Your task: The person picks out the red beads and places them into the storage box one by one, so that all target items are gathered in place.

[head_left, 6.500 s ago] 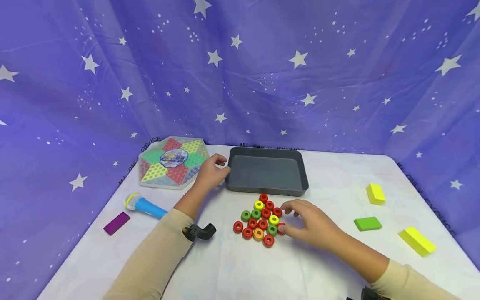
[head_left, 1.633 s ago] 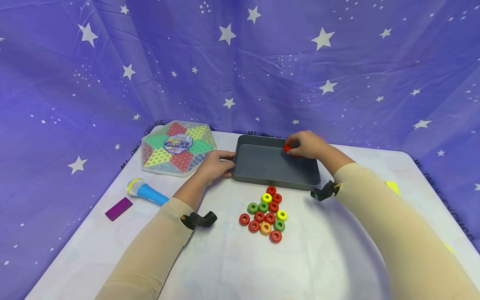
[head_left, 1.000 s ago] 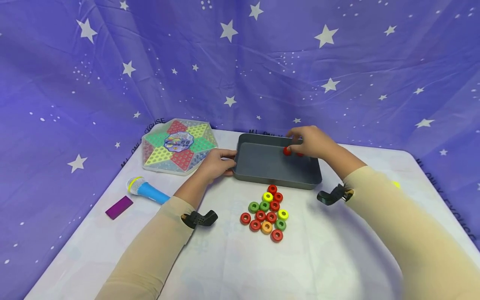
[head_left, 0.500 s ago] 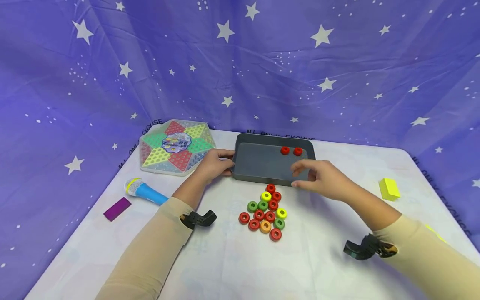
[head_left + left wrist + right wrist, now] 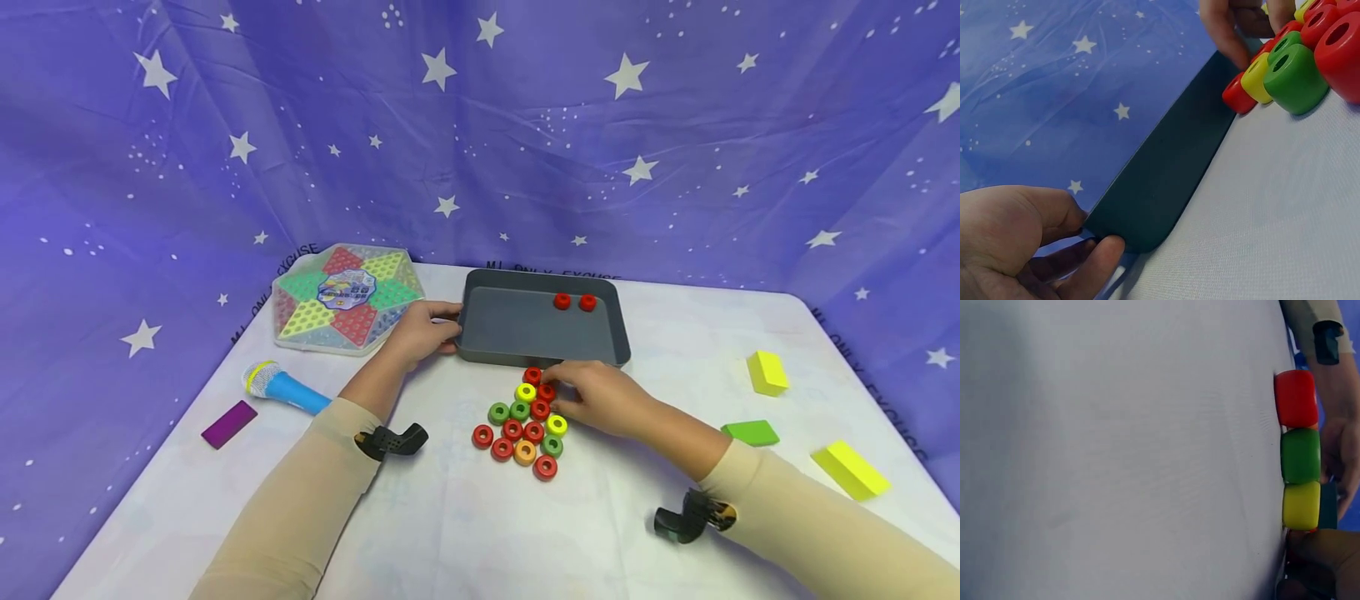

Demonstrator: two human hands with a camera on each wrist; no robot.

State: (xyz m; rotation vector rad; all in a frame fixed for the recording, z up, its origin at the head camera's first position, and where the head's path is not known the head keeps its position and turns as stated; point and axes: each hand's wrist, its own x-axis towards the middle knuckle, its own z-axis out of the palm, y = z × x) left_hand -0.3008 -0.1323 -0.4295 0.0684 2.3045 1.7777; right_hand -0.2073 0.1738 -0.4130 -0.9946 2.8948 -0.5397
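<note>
A grey tray (image 5: 517, 327) stands at the back of the table with two red rings (image 5: 574, 302) lying in its far part. My left hand (image 5: 420, 330) grips the tray's left rim, thumb under the corner (image 5: 1100, 250). Just in front of the tray lies a cluster of red, green, yellow and orange rings (image 5: 523, 430). My right hand (image 5: 592, 398) is at the cluster's far end, thumb and fingertips curled round a red ring (image 5: 545, 392). The right wrist view shows a red ring (image 5: 1295, 398), a green ring (image 5: 1300, 455) and a yellow ring (image 5: 1301, 505) in a row beside that hand (image 5: 1319, 562).
A hexagonal checkers board (image 5: 345, 297) lies left of the tray. A blue toy microphone (image 5: 281, 387) and a purple block (image 5: 228, 423) sit at the left. Two yellow blocks (image 5: 767, 372) (image 5: 851, 469) and a green block (image 5: 752, 432) lie at the right. A starred purple cloth hangs behind.
My right hand left two red rings in the tray, drew back toward me and came down on the ring cluster. My left hand has stayed on the tray's rim.
</note>
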